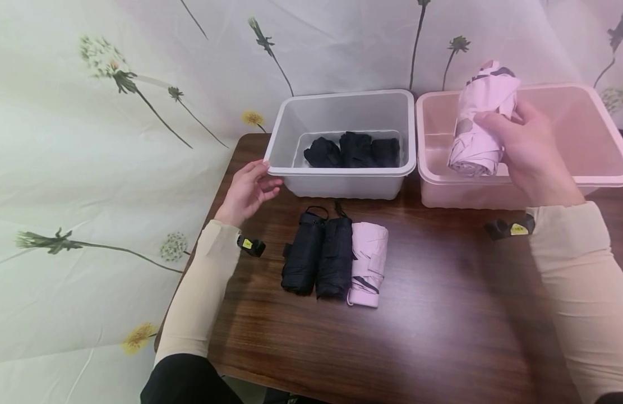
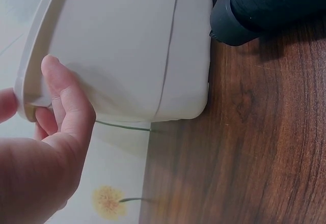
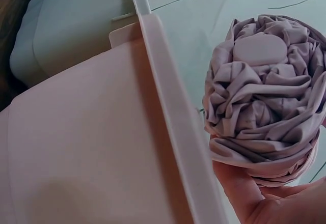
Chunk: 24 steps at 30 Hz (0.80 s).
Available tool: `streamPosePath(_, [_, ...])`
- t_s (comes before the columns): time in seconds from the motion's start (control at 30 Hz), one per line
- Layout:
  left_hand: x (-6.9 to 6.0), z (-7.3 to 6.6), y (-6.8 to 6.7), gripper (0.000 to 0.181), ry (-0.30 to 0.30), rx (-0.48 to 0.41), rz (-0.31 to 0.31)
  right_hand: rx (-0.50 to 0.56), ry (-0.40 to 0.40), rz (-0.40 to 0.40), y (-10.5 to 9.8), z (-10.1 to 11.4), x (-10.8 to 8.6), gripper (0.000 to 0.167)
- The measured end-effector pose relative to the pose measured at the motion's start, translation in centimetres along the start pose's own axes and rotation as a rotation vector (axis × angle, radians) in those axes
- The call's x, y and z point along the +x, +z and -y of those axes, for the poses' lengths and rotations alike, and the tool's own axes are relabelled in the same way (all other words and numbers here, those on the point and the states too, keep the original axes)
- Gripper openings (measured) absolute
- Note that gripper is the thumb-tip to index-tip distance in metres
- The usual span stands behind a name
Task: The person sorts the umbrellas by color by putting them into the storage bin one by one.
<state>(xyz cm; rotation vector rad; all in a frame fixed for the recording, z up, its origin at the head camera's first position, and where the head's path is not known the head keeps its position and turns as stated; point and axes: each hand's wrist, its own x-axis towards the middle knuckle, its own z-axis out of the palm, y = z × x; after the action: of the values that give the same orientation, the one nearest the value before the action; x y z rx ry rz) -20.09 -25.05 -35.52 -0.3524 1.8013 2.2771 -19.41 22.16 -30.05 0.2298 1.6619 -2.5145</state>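
My right hand [image 1: 533, 146] grips a pink folded umbrella [image 1: 480, 129], held tilted above the left part of the pink bin [image 1: 472, 193]. The right wrist view shows the gathered end of that umbrella [image 3: 265, 91] beside the bin's rim. At the front left corner of the white bin [image 1: 341, 182], my left hand [image 1: 248, 191] holds the rim, with fingers on both sides of it. Inside the white bin lie several black folded umbrellas [image 1: 355, 150]. In front of it, two black folded umbrellas [image 1: 303, 252] and a pink folded umbrella [image 1: 369, 264] lie side by side.
Both bins stand side by side at the back of the dark wooden table [image 1: 442, 325]. Close behind them hangs a flower-printed cloth [image 1: 341, 50], which also runs along the table's left edge.
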Motion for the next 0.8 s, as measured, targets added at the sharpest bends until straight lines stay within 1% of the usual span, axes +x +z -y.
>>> streamPosePath(0.2, [0.01,0.09,-0.08,0.047,0.001,-0.002,0.0,-0.049,-0.005,-0.015,0.08,0.02,0.07,0.069])
streamPosePath(0.37, [0.04,0.13,-0.13,0.046,0.0,-0.009,0.007,-0.1,-0.017,-0.044,0.14,0.07,0.32,0.065])
streamPosePath(0.43, [0.06,0.15,-0.13,0.046,0.0,-0.009,0.008,-0.122,-0.012,-0.063,0.02,0.06,0.45,0.07])
streamPosePath(0.47, [0.07,0.16,-0.14,0.046,0.0,-0.008,0.009,-0.115,-0.012,-0.073,-0.06,0.02,0.5,0.074])
streamPosePath(0.53, [0.11,0.17,-0.18,0.046,0.0,-0.011,0.012,-0.03,-0.025,-0.082,-0.23,-0.11,0.49,0.072])
streamPosePath(0.6, [0.13,0.17,-0.22,0.045,0.001,-0.009,0.013,0.088,-0.051,-0.09,-0.37,-0.16,0.41,0.066])
streamPosePath(0.67, [0.17,0.14,-0.19,0.044,0.001,-0.004,0.014,0.194,-0.092,-0.083,-0.38,-0.13,0.18,0.054])
streamPosePath(0.7, [0.19,0.14,-0.18,0.044,0.0,-0.002,0.015,0.228,-0.107,-0.079,-0.35,-0.09,0.06,0.048])
streamPosePath(0.73, [0.21,0.15,-0.17,0.043,-0.001,-0.001,0.012,0.231,-0.118,-0.08,-0.3,-0.04,-0.06,0.044])
streamPosePath(0.8, [0.21,0.16,-0.1,0.042,-0.002,0.004,0.01,0.213,-0.128,-0.078,-0.21,0.01,-0.3,0.043])
